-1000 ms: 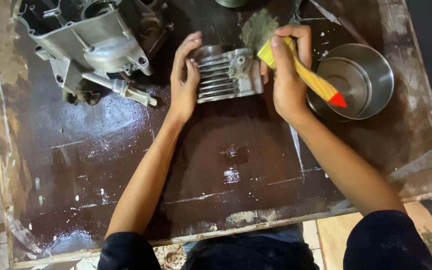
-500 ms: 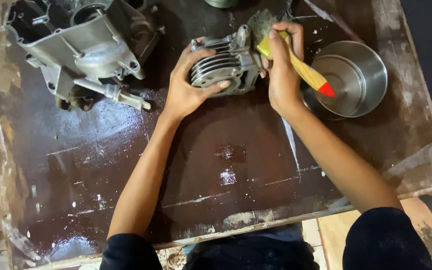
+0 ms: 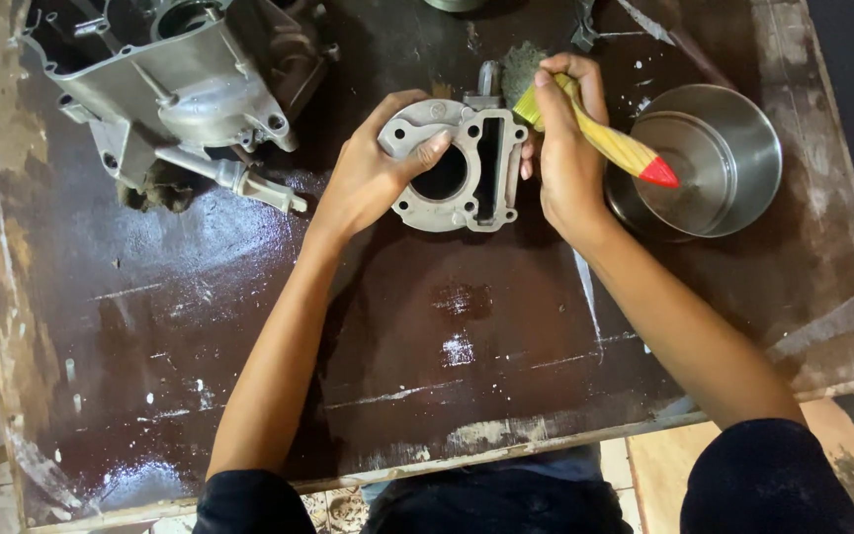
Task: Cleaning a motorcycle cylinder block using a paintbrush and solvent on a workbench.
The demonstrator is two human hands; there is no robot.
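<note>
At the far left of the dark, wet counter (image 3: 200, 326), a large grey engine casing (image 3: 165, 94) is seen lying, a short shaft sticking out from it toward the middle. Just right of it, an aluminium cylinder block (image 3: 457, 168) is held on the counter with its bore facing up. The left hand (image 3: 373, 178) is closed around the block's left edge, the thumb laid across the top face beside the bore. At the block's right edge, a yellow-handled brush with a red tip (image 3: 605, 138) is gripped firmly in the right hand (image 3: 565, 158), its bristles set against the block's upper right corner. Near the right hand, a steel bowl (image 3: 753, 148) stands.
</note>
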